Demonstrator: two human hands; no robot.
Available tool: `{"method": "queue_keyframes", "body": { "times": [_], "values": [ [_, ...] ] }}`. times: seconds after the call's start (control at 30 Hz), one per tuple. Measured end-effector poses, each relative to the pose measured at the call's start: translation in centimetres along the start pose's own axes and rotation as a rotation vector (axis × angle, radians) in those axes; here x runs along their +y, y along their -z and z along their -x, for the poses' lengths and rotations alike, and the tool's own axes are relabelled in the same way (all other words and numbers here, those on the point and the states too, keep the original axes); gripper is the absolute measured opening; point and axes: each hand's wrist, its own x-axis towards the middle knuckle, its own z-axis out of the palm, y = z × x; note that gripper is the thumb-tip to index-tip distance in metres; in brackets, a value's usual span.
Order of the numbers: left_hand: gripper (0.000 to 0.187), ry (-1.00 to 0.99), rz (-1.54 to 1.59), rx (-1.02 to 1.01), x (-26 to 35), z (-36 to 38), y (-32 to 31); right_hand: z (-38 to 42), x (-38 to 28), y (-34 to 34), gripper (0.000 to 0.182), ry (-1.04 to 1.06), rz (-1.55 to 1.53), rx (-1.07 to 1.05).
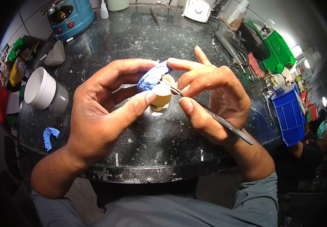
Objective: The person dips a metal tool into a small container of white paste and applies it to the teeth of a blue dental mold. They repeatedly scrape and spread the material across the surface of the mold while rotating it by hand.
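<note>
Left fingers: the left hand (103,113) grasps a small dental cast of blue impression material over a yellowish stone base (156,85), thumb pressed on its near side, fingers curled behind it.
Right fingers: the right hand (212,102) pinches a thin grey metal hand instrument (224,125) between thumb and bent fingers, index finger resting on the blue top of the cast; the tip meets the cast at the frame's centre, the handle runs to the lower right.
Cast position: held above the round dark speckled table (152,143), at the centre of the frame.
Left of frame: a white-lidded round jar with a grey translucent body (44,90) lies on its side, contents not visible; a loose blue strip of impression material (50,136) lies below it near the table edge.
Upper left: a teal machine with red buttons (71,17); no writing readable.
Top: a white plastic bottle (104,10) and a white device (196,9).
Right: a blue plastic bin (290,117) and green plastic bins (278,51), contents unclear.
Far right: another person in a dark top (310,147).
Labels: none legible.
</note>
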Motion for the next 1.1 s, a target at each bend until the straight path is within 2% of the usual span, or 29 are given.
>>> {"method": "queue_keyframes", "body": {
  "times": [1.1],
  "values": [
    [0.040,-0.003,0.007,-0.001,-0.06,0.01,-0.04,0.04,0.12,-0.01,0.022,0.014,-0.026,0.001]
  ]
}}
